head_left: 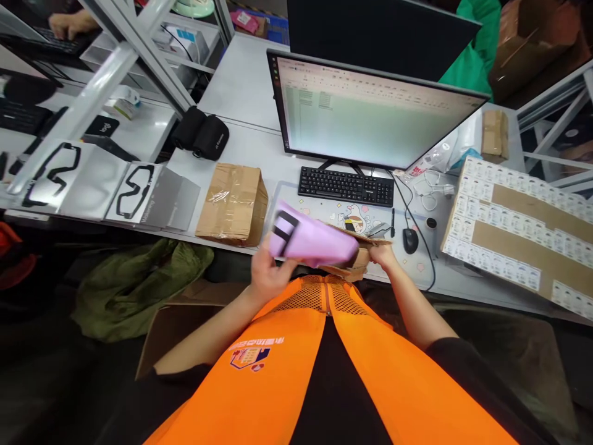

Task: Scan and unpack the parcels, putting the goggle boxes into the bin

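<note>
A pink-purple package (319,240) with black stripes at one end is in my left hand (270,270), its thumb and fingers closed on the striped end. The package is blurred by motion, and its far end reaches to an open cardboard box (357,264) at the table's front edge. I cannot tell whether that end is inside the box. My right hand (380,253) grips the right side of this box by its flap. A taped cardboard box (231,204) stands on the table to the left of my left hand.
Behind my hands are a keyboard (345,186) and a lit monitor (370,117). A mouse (410,240) with its cable lies to the right, near a large label-covered carton (523,228). White product boxes (95,179) line the left. A co-worker's hand (71,25) shows at the upper left.
</note>
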A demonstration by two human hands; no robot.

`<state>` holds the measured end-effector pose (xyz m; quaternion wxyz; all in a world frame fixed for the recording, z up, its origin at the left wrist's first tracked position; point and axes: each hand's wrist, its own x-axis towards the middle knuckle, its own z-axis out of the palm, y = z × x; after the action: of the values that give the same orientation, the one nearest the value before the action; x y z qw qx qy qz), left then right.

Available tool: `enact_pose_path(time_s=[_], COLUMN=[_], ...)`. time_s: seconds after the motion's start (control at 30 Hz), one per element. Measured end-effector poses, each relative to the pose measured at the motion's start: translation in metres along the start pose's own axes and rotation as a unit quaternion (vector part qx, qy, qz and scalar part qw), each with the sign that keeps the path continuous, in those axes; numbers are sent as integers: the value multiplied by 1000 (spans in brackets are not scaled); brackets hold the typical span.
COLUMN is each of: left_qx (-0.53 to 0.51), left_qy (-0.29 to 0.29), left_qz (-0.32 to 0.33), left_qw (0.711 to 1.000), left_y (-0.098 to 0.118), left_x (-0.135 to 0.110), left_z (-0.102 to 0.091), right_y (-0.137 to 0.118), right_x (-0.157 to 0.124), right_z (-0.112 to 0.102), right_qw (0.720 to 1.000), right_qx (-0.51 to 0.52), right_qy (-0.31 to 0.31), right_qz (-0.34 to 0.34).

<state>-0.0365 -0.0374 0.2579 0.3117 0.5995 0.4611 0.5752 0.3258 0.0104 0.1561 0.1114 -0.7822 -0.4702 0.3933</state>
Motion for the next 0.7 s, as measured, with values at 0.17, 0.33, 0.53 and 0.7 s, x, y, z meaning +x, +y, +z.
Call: enact_pose_path(time_s=[0.17, 0.33, 0.53, 0.7], left_qx=[-342, -487, -422, -463], left_qy=[67, -54, -137, -247], left_qz=[-307, -470, -620, -594], left_qw=[886, 734, 647, 609], left_y=[19, 2, -26, -25], left_x=[25, 29, 19, 12], left_z=[6, 17, 8, -1], right_y=[-29, -60, -44, -33], right_x=[-3, 6, 6, 1], right_z=[20, 36, 2, -26], right_qw=[998, 989, 971, 979], right_qx=[10, 20, 134, 161], right_qy=[-54, -130, -190, -119], right_qz=[44, 60, 52, 25])
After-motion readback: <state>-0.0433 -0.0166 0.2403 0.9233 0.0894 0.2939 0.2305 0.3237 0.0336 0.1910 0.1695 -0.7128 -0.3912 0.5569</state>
